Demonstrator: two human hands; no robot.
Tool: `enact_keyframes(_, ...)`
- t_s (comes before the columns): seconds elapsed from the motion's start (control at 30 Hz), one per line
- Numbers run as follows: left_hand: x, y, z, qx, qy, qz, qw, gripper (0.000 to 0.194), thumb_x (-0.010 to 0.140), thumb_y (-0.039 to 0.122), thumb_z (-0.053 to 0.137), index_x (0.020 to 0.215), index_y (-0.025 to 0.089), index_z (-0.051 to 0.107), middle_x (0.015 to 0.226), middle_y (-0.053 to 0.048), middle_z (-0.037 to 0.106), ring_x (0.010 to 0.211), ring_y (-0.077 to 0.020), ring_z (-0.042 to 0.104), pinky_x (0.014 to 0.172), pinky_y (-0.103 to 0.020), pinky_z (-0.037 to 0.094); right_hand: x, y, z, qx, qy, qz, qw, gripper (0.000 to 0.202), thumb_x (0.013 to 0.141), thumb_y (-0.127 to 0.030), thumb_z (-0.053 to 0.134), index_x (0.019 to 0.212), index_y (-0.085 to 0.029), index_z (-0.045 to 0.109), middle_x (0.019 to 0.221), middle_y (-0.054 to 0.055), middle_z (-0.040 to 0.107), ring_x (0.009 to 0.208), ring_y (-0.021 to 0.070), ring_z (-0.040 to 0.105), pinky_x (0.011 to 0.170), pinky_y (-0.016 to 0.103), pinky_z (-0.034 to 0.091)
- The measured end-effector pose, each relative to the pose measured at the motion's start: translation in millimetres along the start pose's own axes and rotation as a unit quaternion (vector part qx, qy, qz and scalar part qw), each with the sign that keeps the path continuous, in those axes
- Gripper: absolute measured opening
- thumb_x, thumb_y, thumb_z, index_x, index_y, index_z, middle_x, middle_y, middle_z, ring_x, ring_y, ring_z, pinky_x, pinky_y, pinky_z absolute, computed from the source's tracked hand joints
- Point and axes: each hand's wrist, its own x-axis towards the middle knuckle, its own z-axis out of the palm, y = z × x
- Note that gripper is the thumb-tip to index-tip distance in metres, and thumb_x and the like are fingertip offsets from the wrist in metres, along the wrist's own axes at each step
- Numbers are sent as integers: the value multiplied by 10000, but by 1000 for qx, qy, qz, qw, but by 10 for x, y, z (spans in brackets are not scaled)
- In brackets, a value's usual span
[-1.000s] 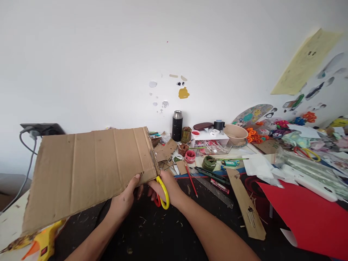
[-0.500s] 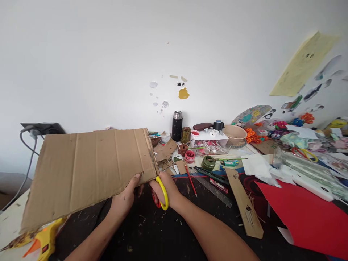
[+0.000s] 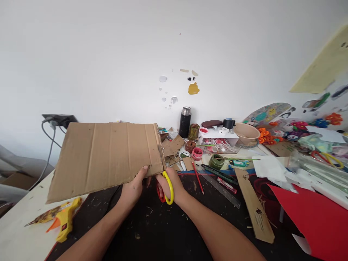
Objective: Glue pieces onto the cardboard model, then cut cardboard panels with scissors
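Note:
A large sheet of brown corrugated cardboard (image 3: 108, 156) is held up above the table, its near edge sloping. My left hand (image 3: 134, 185) grips its lower edge, thumb on the face and fingers behind. Scissors (image 3: 169, 188) with one yellow and one red handle loop are in my right hand (image 3: 174, 185), at the sheet's lower right corner. The right hand's fingers are in the loops. Their blades are mostly hidden along the sheet's right edge, where a thin strip of cardboard (image 3: 160, 148) shows.
A yellow glue gun (image 3: 66, 219) lies at left. Behind stand a black flask (image 3: 185, 123) and open paint jars (image 3: 197, 153). A red pencil (image 3: 197, 177), a clear ruler (image 3: 223, 190), a cardboard strip (image 3: 254, 206) and red paper (image 3: 312, 221) lie to the right.
The whole view has shifted left, so things appear further right, and more of the glue gun shows. The hands, scissors and cardboard keep nearly the same positions relative to each other.

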Motion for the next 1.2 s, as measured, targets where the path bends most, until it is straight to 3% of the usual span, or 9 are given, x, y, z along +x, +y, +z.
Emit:
enact_keyframes(0.17, 5, 8, -4, 0, 2, -2, 1000, 512, 904, 608, 552, 497, 302, 501, 535, -16, 606, 681, -262, 656, 787, -370, 561, 8, -40, -40, 5, -45, 6, 999, 395, 949, -530, 582, 684, -241, 529, 423, -53, 478, 341, 152, 528, 333, 220, 381)
enact_keyframes(0.33, 22, -1, -21, -3, 4, -5, 1000, 547, 924, 614, 531, 483, 295, 489, 529, -21, 587, 687, -244, 644, 787, -347, 546, 20, -53, -42, 18, -83, 1, 996, 334, 973, -533, 596, 875, -217, 632, 466, -58, 553, 365, 152, 568, 371, 207, 440)
enact_keyframes(0.5, 21, -2, -15, -11, 10, -6, 1000, 562, 950, 565, 512, 463, 286, 492, 534, -30, 598, 641, -231, 620, 711, -332, 522, 46, -46, -11, 58, -106, 36, 992, 419, 948, -615, 641, 994, -199, 617, 491, -72, 573, 362, 152, 586, 372, 196, 455)
enact_keyframes(0.67, 30, 0, -20, -20, 17, -2, 1000, 552, 959, 539, 510, 473, 278, 522, 508, -21, 584, 566, -220, 581, 679, -334, 514, 62, -56, 9, 62, -115, 40, 991, 459, 963, -651, 622, 1013, -195, 616, 491, -69, 575, 348, 153, 578, 362, 201, 446)
enact_keyframes(0.83, 44, -64, -26, -14, 36, 3, 999, 539, 945, 570, 539, 491, 279, 521, 541, -30, 608, 618, -234, 607, 658, -324, 511, 61, -57, 9, 71, -122, 41, 989, 495, 949, -688, 629, 1041, -201, 624, 494, -71, 578, 349, 149, 578, 361, 193, 437)
enact_keyframes(1.2, 37, -43, -23, -6, 39, 23, 999, 540, 949, 576, 540, 501, 277, 507, 528, -17, 590, 618, -226, 614, 738, -322, 535, 63, -82, 8, 77, -139, 46, 986, 482, 962, -672, 615, 1009, -193, 623, 492, -61, 584, 355, 148, 574, 370, 201, 452)
